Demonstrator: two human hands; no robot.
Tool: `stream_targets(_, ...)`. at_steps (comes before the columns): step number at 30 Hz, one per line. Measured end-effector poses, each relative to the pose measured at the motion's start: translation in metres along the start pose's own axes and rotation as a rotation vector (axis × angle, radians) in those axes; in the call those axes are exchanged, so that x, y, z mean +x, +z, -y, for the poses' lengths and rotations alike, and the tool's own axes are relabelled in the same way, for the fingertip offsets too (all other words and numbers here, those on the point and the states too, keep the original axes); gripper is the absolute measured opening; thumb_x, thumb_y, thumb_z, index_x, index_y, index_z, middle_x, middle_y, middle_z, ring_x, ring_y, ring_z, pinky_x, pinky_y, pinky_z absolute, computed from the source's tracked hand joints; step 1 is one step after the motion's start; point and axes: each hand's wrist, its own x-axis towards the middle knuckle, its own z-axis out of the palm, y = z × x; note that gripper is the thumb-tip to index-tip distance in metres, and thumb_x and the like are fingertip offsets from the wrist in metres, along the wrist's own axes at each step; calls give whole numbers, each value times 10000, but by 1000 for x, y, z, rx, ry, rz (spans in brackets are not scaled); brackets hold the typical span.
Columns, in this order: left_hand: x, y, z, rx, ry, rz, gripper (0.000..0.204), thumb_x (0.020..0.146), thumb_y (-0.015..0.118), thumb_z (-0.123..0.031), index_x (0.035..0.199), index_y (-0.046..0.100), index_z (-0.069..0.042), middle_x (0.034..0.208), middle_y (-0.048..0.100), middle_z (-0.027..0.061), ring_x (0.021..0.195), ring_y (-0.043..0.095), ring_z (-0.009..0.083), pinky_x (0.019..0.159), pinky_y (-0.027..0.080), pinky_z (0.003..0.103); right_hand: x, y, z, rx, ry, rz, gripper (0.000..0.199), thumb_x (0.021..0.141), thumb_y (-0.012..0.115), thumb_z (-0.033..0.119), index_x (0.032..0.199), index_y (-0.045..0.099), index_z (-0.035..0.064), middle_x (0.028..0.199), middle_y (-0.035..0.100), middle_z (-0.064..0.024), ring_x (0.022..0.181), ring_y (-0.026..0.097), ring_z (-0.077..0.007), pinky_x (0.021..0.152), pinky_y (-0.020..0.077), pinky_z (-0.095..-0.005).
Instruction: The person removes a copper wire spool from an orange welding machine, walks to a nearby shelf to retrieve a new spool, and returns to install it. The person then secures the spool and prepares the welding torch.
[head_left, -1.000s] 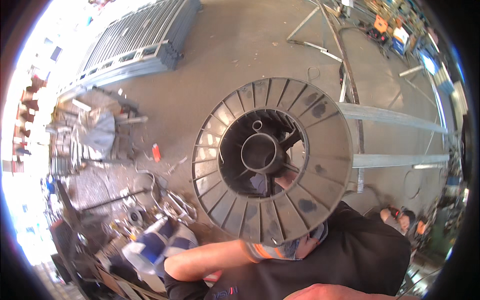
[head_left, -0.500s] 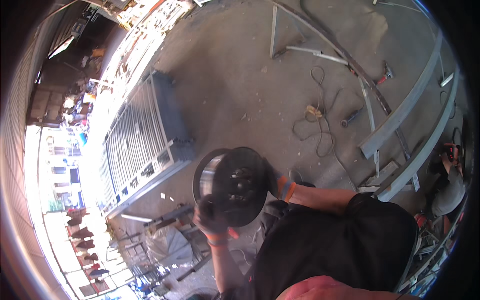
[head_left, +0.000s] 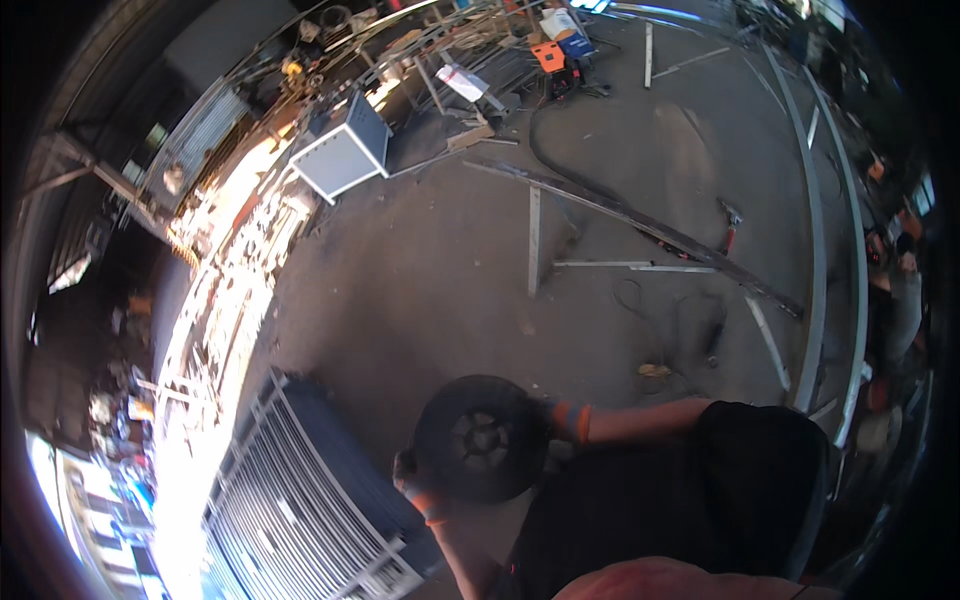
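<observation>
A black wire spool hangs in front of my body, its round side turned up toward me with a spoked hub in the middle. My left hand, in a dark glove with an orange cuff, is closed on the spool's left rim. On the opposite rim my right hand, gloved alike, grips it too, though its fingers are partly hidden and blurred. The wire wound between the flanges does not show from this angle.
A slatted metal gate panel stack lies at lower left. Ahead stands a grey box-shaped frame. A long dark steel beam, a hammer and cables lie on the floor. Curved metal rails run along the right, with another person beyond.
My view has swung up, showing more floor and workshop ahead. The spool has tilted, so its wound wire is out of sight. Both hands stay on it.
</observation>
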Motion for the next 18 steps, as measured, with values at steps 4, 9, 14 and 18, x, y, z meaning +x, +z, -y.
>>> stream_targets(4,203,65,-14,-4,95,155,168,952,647,-98,924,707,57,814,702,105,761,601,152,728,490,342,154,-44,60,231,49,-358,538,1040,607,406,1417,579,22,1324,675,-90,1156,654,-206,1004,523,-363)
stream_targets(9,425,190,-3,-101,78,314,181,971,644,-103,924,706,61,828,714,109,771,590,128,724,494,346,360,-129,105,446,-57,-595,442,1036,635,357,1344,640,40,1206,709,-84,1046,669,-182,939,543,-362)
stream_targets(14,637,273,-13,20,167,356,254,992,632,-166,909,705,62,853,723,113,761,611,126,671,491,326,525,-203,238,412,133,-536,525,1016,637,455,1336,650,40,1212,713,-89,1048,685,-207,933,551,-378)
stream_targets(18,790,338,-31,-78,-8,278,194,967,692,-134,920,701,54,830,700,65,761,602,144,714,509,324,640,-257,347,320,78,-494,548,1021,616,465,1359,632,35,1261,697,-111,1126,669,-221,974,534,-367)
